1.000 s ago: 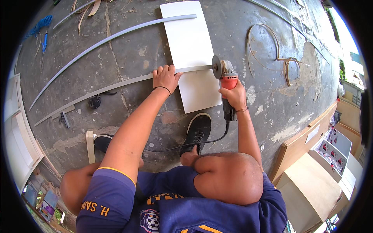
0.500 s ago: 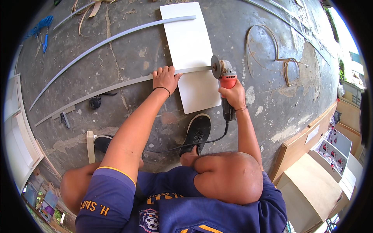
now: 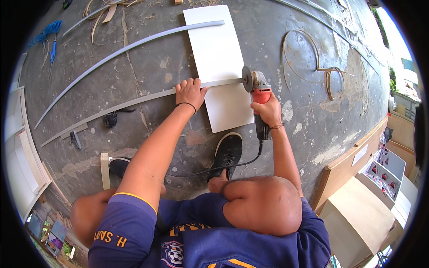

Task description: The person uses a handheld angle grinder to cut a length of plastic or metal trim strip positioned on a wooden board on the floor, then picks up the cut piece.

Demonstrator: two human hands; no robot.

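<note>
Grey floor (image 3: 313,138): left hand (image 3: 190,94) curls over strip (image 3: 223,82), right hand (image 3: 269,110) grips grinder (image 3: 261,96).

Navy jersey (image 3: 214,244), yellow sleeve trim (image 3: 137,198) and lettering (image 3: 109,238), football crest (image 3: 172,253); 2 black sneakers (image 3: 227,151); 2 dark wristbands (image 3: 187,103).

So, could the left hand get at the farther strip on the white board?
Probably yes, if the left hand lets go of the nearer strip; nothing visible blocks the farther strip.

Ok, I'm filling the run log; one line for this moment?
left hand: holding grey strip; right hand: gripping angle grinder; disc: at strip's right end; white board: beneath strip
</note>
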